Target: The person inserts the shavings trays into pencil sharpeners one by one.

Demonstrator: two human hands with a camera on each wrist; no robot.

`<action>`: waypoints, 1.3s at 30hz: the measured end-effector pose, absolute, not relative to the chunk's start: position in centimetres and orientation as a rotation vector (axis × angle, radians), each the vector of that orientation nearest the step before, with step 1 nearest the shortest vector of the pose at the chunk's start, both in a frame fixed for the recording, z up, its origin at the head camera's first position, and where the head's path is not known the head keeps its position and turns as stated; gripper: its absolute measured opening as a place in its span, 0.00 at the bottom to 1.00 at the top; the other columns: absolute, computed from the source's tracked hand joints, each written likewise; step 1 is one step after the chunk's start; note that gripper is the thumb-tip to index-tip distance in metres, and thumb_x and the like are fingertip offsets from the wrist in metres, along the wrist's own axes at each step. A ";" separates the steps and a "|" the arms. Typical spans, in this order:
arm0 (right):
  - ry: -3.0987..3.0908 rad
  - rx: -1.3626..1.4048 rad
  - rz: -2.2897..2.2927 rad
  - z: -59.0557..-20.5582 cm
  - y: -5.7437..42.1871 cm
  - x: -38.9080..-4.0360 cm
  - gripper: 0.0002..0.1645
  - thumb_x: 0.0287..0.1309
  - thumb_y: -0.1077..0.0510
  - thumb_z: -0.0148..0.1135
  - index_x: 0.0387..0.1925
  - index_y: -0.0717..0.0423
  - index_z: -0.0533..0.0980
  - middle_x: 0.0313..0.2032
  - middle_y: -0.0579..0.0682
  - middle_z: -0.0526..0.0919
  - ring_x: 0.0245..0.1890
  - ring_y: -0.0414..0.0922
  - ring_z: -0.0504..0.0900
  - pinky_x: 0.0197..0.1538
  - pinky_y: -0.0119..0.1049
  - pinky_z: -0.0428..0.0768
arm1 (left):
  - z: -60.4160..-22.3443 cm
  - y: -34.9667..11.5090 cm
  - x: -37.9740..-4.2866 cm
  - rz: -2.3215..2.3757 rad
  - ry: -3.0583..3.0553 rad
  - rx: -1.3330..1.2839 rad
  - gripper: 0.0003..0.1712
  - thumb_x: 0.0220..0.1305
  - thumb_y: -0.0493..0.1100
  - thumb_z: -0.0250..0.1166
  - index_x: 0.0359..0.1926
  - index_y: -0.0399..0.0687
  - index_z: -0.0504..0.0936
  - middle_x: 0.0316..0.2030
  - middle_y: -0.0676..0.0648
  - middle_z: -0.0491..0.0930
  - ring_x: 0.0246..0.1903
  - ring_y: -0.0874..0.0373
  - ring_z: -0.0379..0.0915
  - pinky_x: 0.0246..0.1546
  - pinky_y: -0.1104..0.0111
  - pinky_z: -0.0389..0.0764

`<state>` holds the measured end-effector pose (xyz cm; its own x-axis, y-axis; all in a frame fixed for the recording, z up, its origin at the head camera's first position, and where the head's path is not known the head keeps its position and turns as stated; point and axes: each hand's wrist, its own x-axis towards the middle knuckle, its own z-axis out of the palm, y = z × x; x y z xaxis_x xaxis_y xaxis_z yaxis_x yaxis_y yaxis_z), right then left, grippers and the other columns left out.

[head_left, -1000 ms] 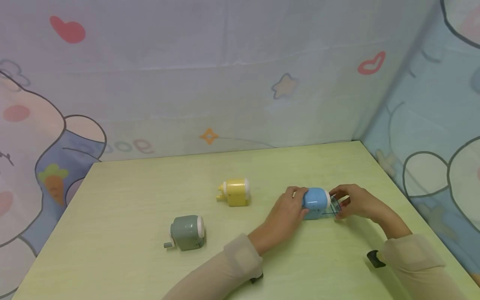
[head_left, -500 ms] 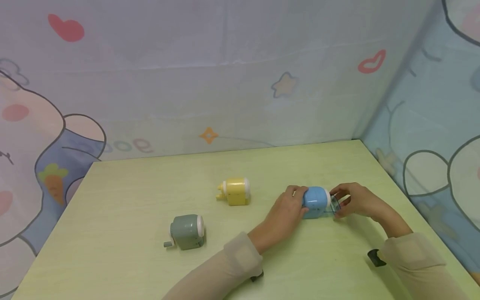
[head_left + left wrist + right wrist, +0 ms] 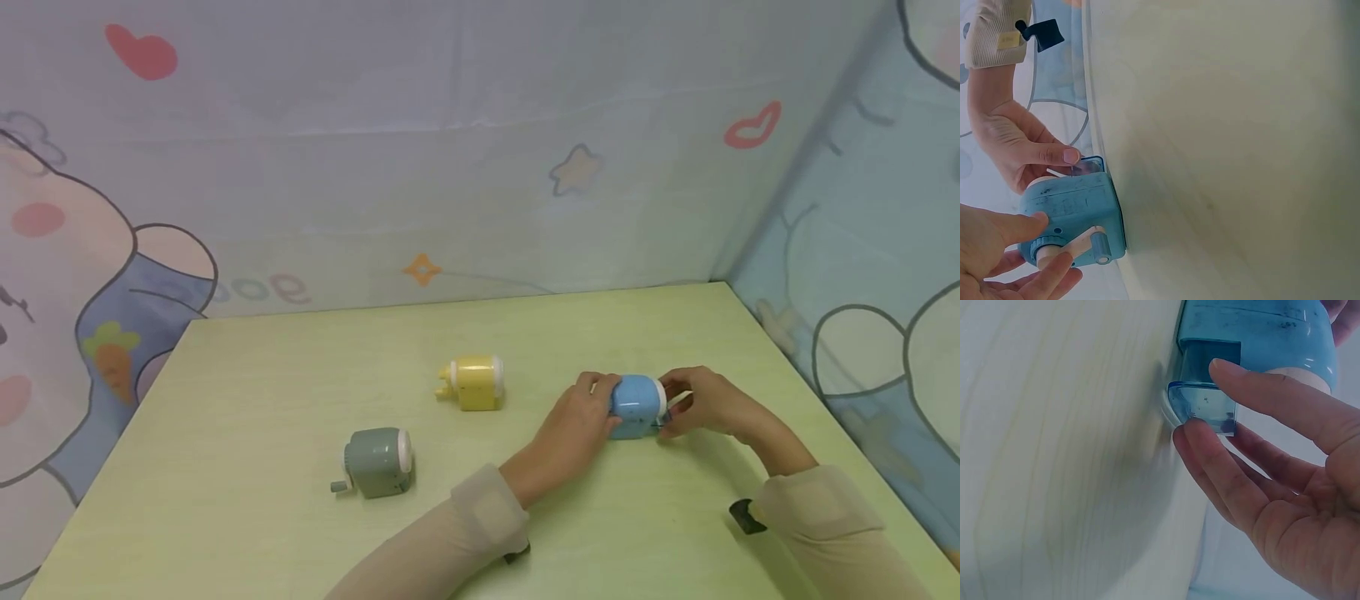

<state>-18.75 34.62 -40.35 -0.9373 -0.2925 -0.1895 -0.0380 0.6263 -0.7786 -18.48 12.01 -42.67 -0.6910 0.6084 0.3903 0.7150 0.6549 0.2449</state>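
A blue crank pencil sharpener [image 3: 634,405] stands at the right of the table, its white-rimmed front facing right. My left hand [image 3: 567,432] grips its back end, thumb on one side and fingers on the other, around the crank handle [image 3: 1101,247]. My right hand [image 3: 708,406] is at the front, holding the clear shavings drawer [image 3: 1205,405] between thumb and fingertips. The drawer sticks partly out of the body in the right wrist view, with the thumb over its upper edge and two fingertips at its outer face.
A yellow pencil sharpener [image 3: 478,383] stands to the left of the blue one, farther back. Nearer and more to the left is a grey-green pencil sharpener [image 3: 378,462] with its crank pointing left. Printed cloth [image 3: 375,167] hangs behind the table [image 3: 247,400].
The clear drawer has slid left, farther into the blue pencil sharpener, with my right hand following it. My left hand keeps its grip on the body.
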 end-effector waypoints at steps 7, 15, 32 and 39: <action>2.561 -0.297 -1.190 -40.4 34.1 -18.9 0.35 0.32 0.62 0.76 0.46 0.67 0.70 0.39 0.56 0.76 0.36 0.50 0.76 0.36 0.39 0.78 | -42.8 12.1 -18.5 -0.555 -2.614 -1.065 0.31 0.59 0.50 0.62 0.60 0.44 0.64 0.49 0.46 0.68 0.40 0.61 0.70 0.42 0.78 0.70; 2.584 -0.322 -1.160 -40.3 33.7 -19.0 0.35 0.30 0.63 0.76 0.45 0.67 0.71 0.36 0.54 0.76 0.32 0.49 0.75 0.34 0.40 0.77 | -42.8 12.3 -18.5 -0.540 -2.610 -1.079 0.31 0.59 0.50 0.62 0.60 0.43 0.64 0.49 0.45 0.68 0.39 0.62 0.70 0.41 0.80 0.70; 2.595 -0.409 -1.167 -40.5 33.5 -19.2 0.28 0.31 0.65 0.75 0.40 0.66 0.74 0.31 0.51 0.77 0.28 0.47 0.73 0.30 0.39 0.77 | -42.8 12.3 -18.7 -0.481 -2.598 -1.076 0.31 0.58 0.51 0.62 0.59 0.42 0.65 0.48 0.45 0.70 0.37 0.62 0.71 0.41 0.80 0.70; 2.616 -0.403 -1.114 -40.6 33.2 -19.4 0.28 0.30 0.64 0.76 0.38 0.65 0.74 0.30 0.51 0.78 0.28 0.47 0.74 0.31 0.40 0.77 | -42.9 12.2 -18.7 -0.472 -2.587 -1.074 0.31 0.58 0.50 0.63 0.59 0.41 0.65 0.47 0.45 0.70 0.36 0.62 0.70 0.41 0.81 0.69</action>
<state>-19.43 33.23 -40.60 -0.9250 -0.3547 -0.1361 -0.1477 0.6657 -0.7314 -18.65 12.17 -42.89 -0.6755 0.6242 0.3925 0.7226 0.6664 0.1837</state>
